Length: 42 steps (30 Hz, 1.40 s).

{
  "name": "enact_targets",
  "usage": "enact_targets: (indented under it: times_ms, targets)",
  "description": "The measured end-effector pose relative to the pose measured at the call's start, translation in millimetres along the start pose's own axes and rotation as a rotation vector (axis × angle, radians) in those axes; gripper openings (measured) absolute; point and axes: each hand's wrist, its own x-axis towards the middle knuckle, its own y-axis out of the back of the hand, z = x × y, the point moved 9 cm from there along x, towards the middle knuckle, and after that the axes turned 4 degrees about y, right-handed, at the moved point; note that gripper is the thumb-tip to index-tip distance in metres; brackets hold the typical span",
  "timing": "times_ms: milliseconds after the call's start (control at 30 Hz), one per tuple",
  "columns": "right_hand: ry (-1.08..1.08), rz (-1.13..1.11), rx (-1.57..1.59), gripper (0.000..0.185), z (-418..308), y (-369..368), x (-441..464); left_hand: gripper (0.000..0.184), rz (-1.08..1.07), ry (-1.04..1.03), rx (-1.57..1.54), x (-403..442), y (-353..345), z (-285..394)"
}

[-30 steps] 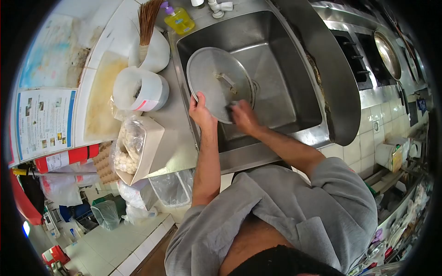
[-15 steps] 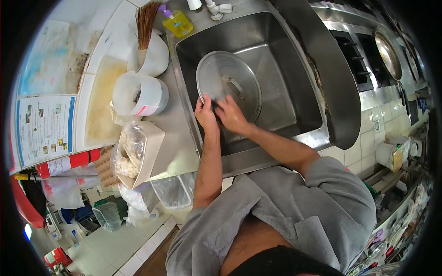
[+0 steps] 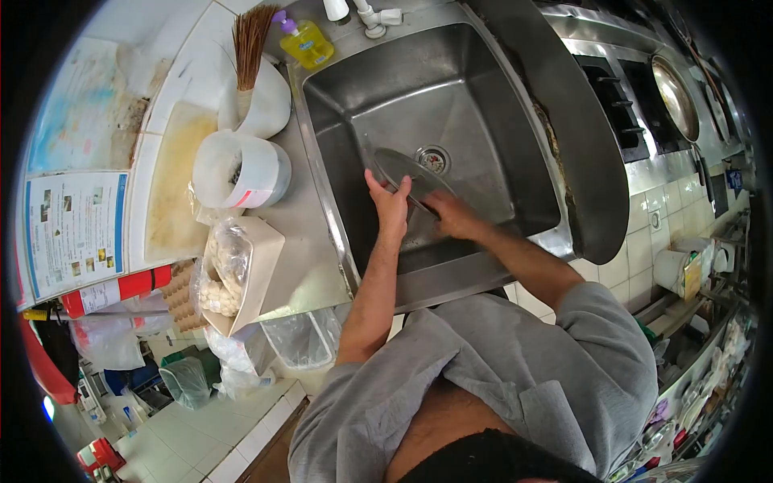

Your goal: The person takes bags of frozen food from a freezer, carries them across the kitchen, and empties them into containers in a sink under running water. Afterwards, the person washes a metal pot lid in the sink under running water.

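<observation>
A round grey metal pot lid (image 3: 397,167) is tilted steeply over the sink (image 3: 491,121), so it shows as a narrow oval. My left hand (image 3: 391,205) grips its left edge, with the thumb on the near side and fingers around the rim. Against the lid's lower right part, my right hand (image 3: 452,215) is closed, its fingertips partly hidden and slightly blurred. The sink's drain (image 3: 433,159) shows just beyond the lid.
A yellow soap bottle (image 3: 307,44) and a tap (image 3: 377,18) stand behind the sink. Left of it are a stick brush (image 3: 251,52), a white tub (image 3: 241,171) and a beige bin (image 3: 256,270) with a plastic bag. A stove with a pan (image 3: 675,98) lies right.
The lid has turned from nearly face-up to steeply tilted and moved lower, uncovering the drain. Both hands have shifted right with it.
</observation>
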Motion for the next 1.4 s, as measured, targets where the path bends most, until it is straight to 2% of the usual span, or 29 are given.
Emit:
enact_targets:
  times_ms: [33, 100, 133, 167, 233, 267, 333, 367, 433, 467, 533, 567, 633, 700, 733, 800, 833, 867, 900, 933, 967, 1033, 1067, 1133, 1200, 1300, 1333, 1367, 1400]
  targets:
    - [-0.005, -0.007, 0.005, 0.047, 10, 7, -1, 0.068, 0.005, 0.009, 0.000, -8, 5, 5]
    - [0.083, -0.200, -0.062, 0.045, 24, 10, 5, 0.075, -0.056, -0.626, 1.165, -34, -24, 49]
    - [0.065, -0.274, -0.117, 0.041, 12, 22, 3, 0.081, -0.117, -0.642, 1.351, -38, -31, 45]
    - [0.063, -0.270, -0.119, 0.041, 18, 23, 5, 0.081, -0.121, -0.646, 1.351, -39, -34, 48]
    - [0.171, -0.465, -0.170, 0.040, 27, 6, 7, 0.065, -0.570, -0.649, 1.516, -50, -60, 21]
    - [0.171, -0.463, -0.170, 0.040, 29, 8, 11, 0.065, -0.570, -0.650, 1.516, -45, -62, 10]
    - [0.207, -0.423, -0.220, 0.039, 28, 14, 19, 0.047, -0.591, -0.489, 1.545, -26, -60, -37]
    - [0.204, -0.420, -0.219, 0.039, 25, 18, 21, 0.047, -0.595, -0.490, 1.546, -21, -60, -43]
    - [0.277, -0.428, -0.235, 0.042, 14, 33, 25, 0.027, -0.462, -0.565, 1.469, -5, -62, -36]
    - [0.273, -0.429, -0.233, 0.042, 15, 43, 30, 0.027, -0.467, -0.562, 1.467, -5, -65, -30]
    - [0.220, -0.375, -0.073, 0.045, 15, 73, 47, 0.021, -0.459, -0.816, 1.203, -18, -72, 16]
    - [0.138, -0.291, -0.013, 0.043, 9, 97, 53, 0.021, -0.462, -0.818, 1.203, -25, -76, 34]
    - [0.063, -0.203, 0.044, 0.041, 4, 131, 62, 0.023, -0.503, -0.487, 1.219, -23, -76, 49]
    - [0.096, 0.044, 0.242, 0.040, 6, 176, 74, 0.021, -0.442, -0.427, 1.131, -21, -63, 57]
    - [0.103, 0.050, 0.242, 0.040, -2, 183, 70, 0.018, -0.382, -0.360, 1.036, -18, -51, 59]
    - [0.052, 0.414, 0.659, 0.040, -11, 214, 52, 0.017, -0.334, -0.366, 0.886, -15, -32, 61]
    - [0.061, 0.413, 0.664, 0.040, -18, 205, 48, 0.016, -0.290, -0.358, 0.733, -12, -19, 62]
    - [0.110, 0.550, 0.555, 0.040, -25, 202, 38, 0.016, -0.282, -0.363, 0.737, -13, -16, 60]
    - [0.156, 0.686, 0.443, 0.041, -32, 196, 26, 0.019, -0.312, -0.265, 0.449, -11, -14, 52]
    - [0.164, 0.702, 0.337, 0.038, -42, 170, 23, 0.023, -0.337, -0.168, 0.160, -11, -14, 44]
    - [0.172, 0.719, 0.230, 0.035, -53, 138, 25, 0.023, -0.332, -0.174, 0.163, -13, -16, 37]
    - [0.238, 0.739, -0.208, 0.029, -91, 81, 29, 0.027, -0.366, -0.418, 0.181, -26, -29, 40]
    - [0.239, 0.738, -0.206, 0.029, -72, 73, 35, 0.025, -0.336, -0.434, 0.126, -36, -35, 54]
    - [0.330, 0.826, -0.467, 0.024, -36, 89, 62, 0.021, -0.330, -0.440, 0.182, -54, -40, 82]
    - [-0.054, 0.770, 0.394, 0.024, 58, 127, 86, 0.022, -0.353, -0.337, 0.222, -64, -30, 71]
    - [-0.179, 0.772, 0.440, 0.028, 77, 107, 98, 0.024, -0.332, -0.347, 0.287, -51, -27, 63]
    - [0.073, 0.815, 0.220, 0.027, 30, 94, 98, 0.024, -0.343, -0.348, 0.286, -42, -28, 58]
    - [0.233, 0.832, 0.178, 0.028, -27, 80, 83, 0.024, -0.322, -0.395, 0.199, -34, -25, 57]
    - [0.296, 0.675, 0.203, 0.030, -66, 68, 75, 0.024, -0.296, -0.441, 0.111, -30, -20, 58]
